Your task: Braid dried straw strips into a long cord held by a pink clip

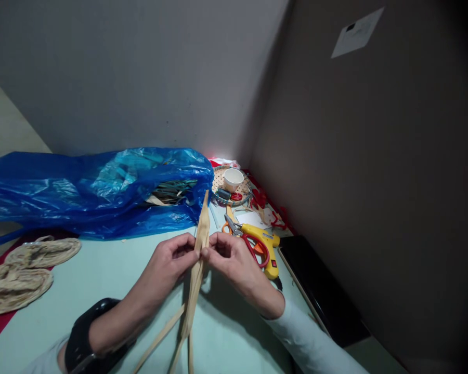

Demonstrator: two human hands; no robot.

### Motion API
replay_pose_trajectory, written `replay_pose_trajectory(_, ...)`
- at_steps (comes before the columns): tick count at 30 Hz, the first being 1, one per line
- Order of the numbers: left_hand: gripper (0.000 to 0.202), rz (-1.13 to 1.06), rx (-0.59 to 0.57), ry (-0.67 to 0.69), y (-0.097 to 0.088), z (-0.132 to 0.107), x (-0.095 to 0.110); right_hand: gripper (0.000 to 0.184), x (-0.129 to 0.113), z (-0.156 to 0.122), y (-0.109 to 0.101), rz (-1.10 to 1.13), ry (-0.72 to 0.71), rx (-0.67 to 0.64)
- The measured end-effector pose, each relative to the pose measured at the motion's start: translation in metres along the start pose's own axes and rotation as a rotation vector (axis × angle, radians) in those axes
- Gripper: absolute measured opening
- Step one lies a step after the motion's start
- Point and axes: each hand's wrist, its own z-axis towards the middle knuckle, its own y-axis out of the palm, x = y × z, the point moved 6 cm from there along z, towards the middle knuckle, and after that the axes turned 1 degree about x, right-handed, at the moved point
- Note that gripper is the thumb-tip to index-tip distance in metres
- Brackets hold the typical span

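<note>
A pale tan strip of dried leaf (195,283) stands lengthwise in front of me, its pointed tip upward and its lower end split into several narrow tails. My left hand (175,257) pinches its left edge between thumb and fingers. From the other side, my right hand (232,259) pinches the same strip at about the same height, the two thumbs almost touching. Just beyond my right hand lie red-handled scissors (256,248) and a yellow glue gun (263,236), the scissors partly over the gun.
A blue plastic bag (101,195) with dried strips inside spreads across the back left. Woven sandals (42,253) lie at the left. A woven tray (218,179) holding a white cup (233,179) stands at the back. Along the right wall lies a black flat object (323,291).
</note>
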Motion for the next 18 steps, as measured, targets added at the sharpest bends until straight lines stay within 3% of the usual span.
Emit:
replay_pose_trajectory(3, 0.012, -0.150, -0.054, -0.068, 0.000, 0.001, 0.001, 0.013, -0.004, -0.001, -0.002, 0.232, 0.013, -0.061)
replay_pose_trajectory(6, 0.005, -0.466, -0.108, -0.173, 0.002, 0.000, 0.003, 0.011, -0.008, -0.002, -0.001, 0.542, 0.050, -0.144)
replay_pose_trajectory(8, 0.011, -0.623, -0.097, -0.189, 0.000, 0.001, 0.006, 0.017, -0.012, -0.004, 0.002, 0.638, 0.103, -0.186)
replay_pose_trajectory(13, 0.013, -0.676, -0.056, -0.129, -0.015, 0.000, 0.014, 0.033, -0.022, -0.022, -0.003, 0.430, 0.186, -0.158)
replay_pose_trajectory(18, 0.013, -0.608, -0.003, -0.147, -0.037, -0.011, 0.014, 0.033, -0.035, -0.060, -0.042, 0.241, 0.128, 0.050)
